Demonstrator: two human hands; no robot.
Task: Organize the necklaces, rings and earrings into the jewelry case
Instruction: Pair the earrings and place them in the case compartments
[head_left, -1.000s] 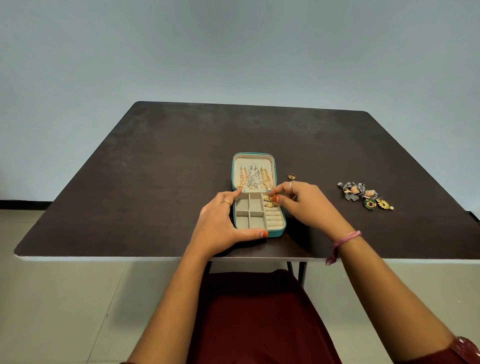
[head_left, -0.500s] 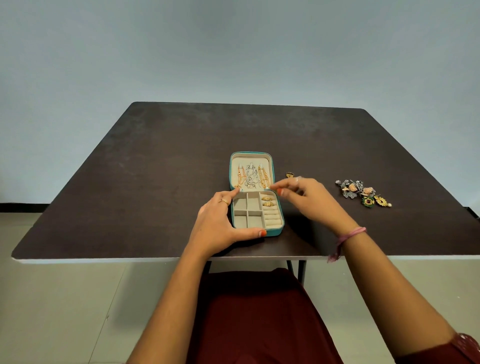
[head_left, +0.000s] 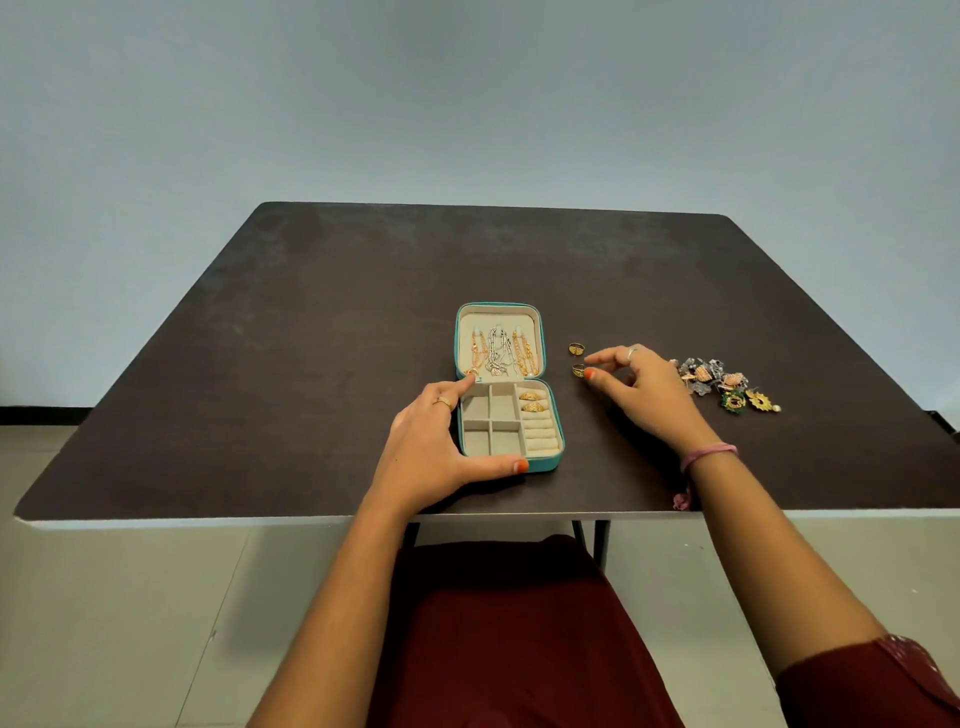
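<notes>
The teal jewelry case (head_left: 551, 464) lies open near the table's front edge. Gold and silver necklaces (head_left: 498, 353) hang in its lid, and two gold rings (head_left: 532, 401) sit in the ring rolls at the tray's right. My left hand (head_left: 426, 447) holds the case from the left, thumb along the front wall and index finger at the hinge. My right hand (head_left: 644, 389) is to the right of the case, its thumb tip touching a loose gold ring (head_left: 577, 369) while the index finger hovers just above. A second loose ring (head_left: 575, 348) lies behind it.
A pile of earrings (head_left: 722, 382), silver, pink, green and gold, lies on the dark table (head_left: 311, 364) right of my right hand. The case's four square compartments hold nothing. The table's front edge is close to my lap.
My right hand left the case's ring rolls and moved right to the loose rings on the table. The left hand kept its hold on the case.
</notes>
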